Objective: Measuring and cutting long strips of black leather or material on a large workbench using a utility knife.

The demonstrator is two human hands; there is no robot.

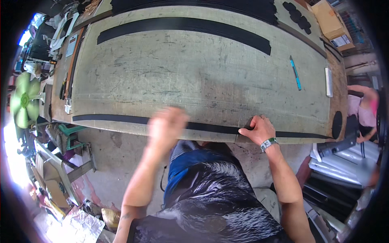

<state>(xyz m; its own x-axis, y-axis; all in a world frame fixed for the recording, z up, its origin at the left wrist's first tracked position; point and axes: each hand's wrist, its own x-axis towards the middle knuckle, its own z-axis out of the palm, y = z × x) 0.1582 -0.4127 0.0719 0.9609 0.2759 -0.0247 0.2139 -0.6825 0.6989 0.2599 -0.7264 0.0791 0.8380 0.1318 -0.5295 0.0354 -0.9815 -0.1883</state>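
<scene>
A long narrow black strip (121, 120) lies along the near edge of a worn greenish cutting table (194, 77). My right hand (259, 128), with a green-faced watch on the wrist, presses down on the strip near its right part. My left hand (166, 126) is blurred in motion just above the strip, left of the right hand; I cannot make out anything held in it. A wider black strip (182, 26) lies across the far part of the table.
A blue pen-like tool (295, 73) and a white bar (328, 82) lie at the right of the table. Black oval pieces (298, 17) and a cardboard box (332, 22) sit far right. A green fan (23, 100) stands at left. Another person (362, 111) sits at right.
</scene>
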